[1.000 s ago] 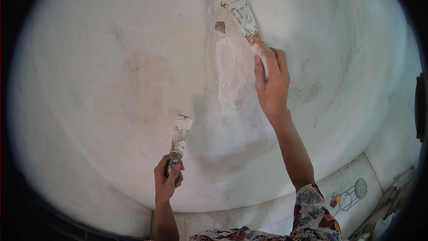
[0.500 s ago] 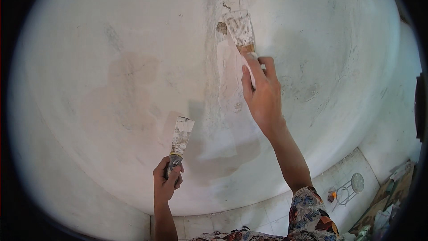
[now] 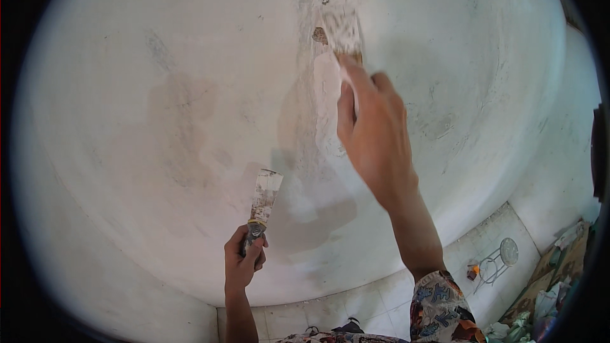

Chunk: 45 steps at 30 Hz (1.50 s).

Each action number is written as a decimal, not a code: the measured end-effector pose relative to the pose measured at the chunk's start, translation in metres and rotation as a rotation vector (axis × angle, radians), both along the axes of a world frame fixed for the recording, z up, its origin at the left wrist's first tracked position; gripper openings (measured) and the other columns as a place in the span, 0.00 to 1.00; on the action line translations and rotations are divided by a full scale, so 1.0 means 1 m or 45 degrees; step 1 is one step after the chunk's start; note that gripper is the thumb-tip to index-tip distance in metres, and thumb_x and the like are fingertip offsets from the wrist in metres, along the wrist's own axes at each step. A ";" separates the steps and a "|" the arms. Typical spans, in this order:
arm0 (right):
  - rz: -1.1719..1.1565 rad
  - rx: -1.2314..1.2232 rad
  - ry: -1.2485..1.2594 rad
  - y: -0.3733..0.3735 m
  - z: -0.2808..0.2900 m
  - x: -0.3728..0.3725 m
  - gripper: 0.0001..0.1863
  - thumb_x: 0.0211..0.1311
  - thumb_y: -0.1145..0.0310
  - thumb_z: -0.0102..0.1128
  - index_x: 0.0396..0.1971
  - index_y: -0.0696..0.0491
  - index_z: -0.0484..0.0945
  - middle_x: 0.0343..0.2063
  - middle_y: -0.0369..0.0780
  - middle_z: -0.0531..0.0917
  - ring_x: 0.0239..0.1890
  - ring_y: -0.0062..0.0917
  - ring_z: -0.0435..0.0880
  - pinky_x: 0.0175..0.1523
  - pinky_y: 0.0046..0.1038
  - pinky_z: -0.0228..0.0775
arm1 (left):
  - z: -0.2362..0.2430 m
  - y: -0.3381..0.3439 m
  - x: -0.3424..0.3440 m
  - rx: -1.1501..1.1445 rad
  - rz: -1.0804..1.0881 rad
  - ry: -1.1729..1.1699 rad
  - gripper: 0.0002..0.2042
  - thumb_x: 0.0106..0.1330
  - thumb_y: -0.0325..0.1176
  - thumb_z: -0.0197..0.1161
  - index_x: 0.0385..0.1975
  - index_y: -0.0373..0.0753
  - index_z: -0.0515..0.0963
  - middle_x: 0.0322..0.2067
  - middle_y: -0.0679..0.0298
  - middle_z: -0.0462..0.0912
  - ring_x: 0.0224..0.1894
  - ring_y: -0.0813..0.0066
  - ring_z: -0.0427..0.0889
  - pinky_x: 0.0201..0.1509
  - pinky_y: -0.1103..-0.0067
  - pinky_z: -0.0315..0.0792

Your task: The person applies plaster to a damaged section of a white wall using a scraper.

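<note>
My right hand [image 3: 380,133] is closed around the handle of a wide putty knife [image 3: 343,32]. Its blade, smeared with white filler and slightly blurred, is at the wall beside a small brown hole [image 3: 319,35]. Below the hole runs a smooth pale filler patch [image 3: 327,82] along a rough vertical seam. Lower and to the left, my left hand [image 3: 244,257] grips a narrower putty knife [image 3: 265,190] by its dark handle, blade pointing up. White filler and rusty marks cover that blade. Whether the right blade touches the wall I cannot tell.
The stained white wall [image 3: 210,44] fills most of the view. At the lower right, a round-topped metal stool [image 3: 508,252] stands on the tiled floor [image 3: 381,295], near a small orange item [image 3: 473,271]. Cardboard and plastic bags [image 3: 553,305] lie piled at the right edge.
My right hand has turned slightly and its forearm has come nearer, with the wide blade still close to the hole. The left hand and its knife have shifted slightly right.
</note>
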State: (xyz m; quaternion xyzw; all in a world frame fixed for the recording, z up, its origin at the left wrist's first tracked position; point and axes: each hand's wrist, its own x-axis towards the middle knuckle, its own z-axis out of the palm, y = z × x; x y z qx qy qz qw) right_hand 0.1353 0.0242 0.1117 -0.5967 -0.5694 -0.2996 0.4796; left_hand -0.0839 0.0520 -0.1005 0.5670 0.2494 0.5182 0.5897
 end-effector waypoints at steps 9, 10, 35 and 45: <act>0.122 0.073 -0.127 -0.030 0.020 0.008 0.16 0.64 0.75 0.49 0.51 0.61 0.73 0.23 0.51 0.74 0.20 0.39 0.76 0.27 0.36 0.67 | -0.002 -0.001 -0.001 -0.013 0.017 0.001 0.08 0.68 0.29 0.56 0.40 0.32 0.70 0.25 0.65 0.74 0.11 0.88 0.62 0.11 0.87 0.51; 0.151 0.132 -0.122 -0.016 0.023 0.012 0.16 0.65 0.75 0.49 0.51 0.61 0.73 0.23 0.52 0.74 0.19 0.39 0.75 0.27 0.37 0.68 | -0.002 0.000 -0.001 -0.033 0.001 -0.006 0.07 0.68 0.27 0.56 0.41 0.30 0.70 0.26 0.64 0.75 0.12 0.87 0.63 0.13 0.86 0.53; 0.205 -0.033 -0.133 -0.050 0.009 0.035 0.15 0.63 0.75 0.52 0.50 0.55 0.76 0.22 0.46 0.76 0.24 0.37 0.76 0.35 0.37 0.68 | -0.007 -0.005 -0.005 -0.007 0.088 -0.009 0.07 0.69 0.30 0.56 0.39 0.33 0.71 0.25 0.66 0.73 0.11 0.89 0.61 0.11 0.87 0.50; -0.010 0.547 -0.696 0.006 0.108 0.034 0.14 0.67 0.69 0.51 0.48 0.53 0.79 0.36 0.44 0.85 0.27 0.31 0.82 0.48 0.32 0.72 | -0.002 -0.003 0.006 0.020 0.042 0.004 0.06 0.68 0.29 0.55 0.38 0.33 0.71 0.25 0.65 0.73 0.10 0.89 0.60 0.10 0.87 0.50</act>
